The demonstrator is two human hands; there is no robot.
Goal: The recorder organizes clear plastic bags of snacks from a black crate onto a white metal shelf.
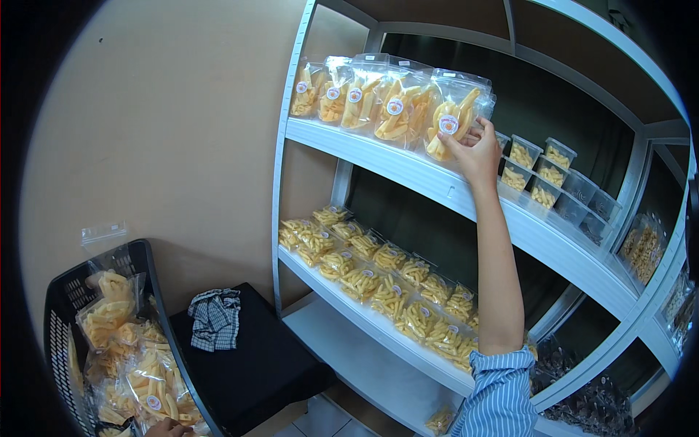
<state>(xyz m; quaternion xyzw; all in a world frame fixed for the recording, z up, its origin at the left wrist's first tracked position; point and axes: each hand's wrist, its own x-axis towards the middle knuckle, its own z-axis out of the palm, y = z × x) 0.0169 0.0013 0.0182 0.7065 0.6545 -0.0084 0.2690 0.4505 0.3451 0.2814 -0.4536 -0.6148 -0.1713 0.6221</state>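
Observation:
My right hand (pixel 476 147), in a rolled blue-striped sleeve, pinches the right side of a clear bag of yellow snack strips (pixel 456 123) on the upper shelf. That bag stands upright at the right end of a row of similar bags (pixel 395 106). At the bottom left, my left hand (pixel 168 428) is partly cut off by the picture's edge. It touches the snack bags (pixel 155 382) in a black plastic basket (pixel 150 262); whether it grips one cannot be told.
White metal shelving (pixel 377 164) fills the right. Lidded plastic tubs (pixel 546 175) stand right of my forearm. Smaller snack bags (pixel 360 281) cover the shelf below. A checked cloth (pixel 215 319) lies on a black-covered surface (pixel 256 377) beside the basket.

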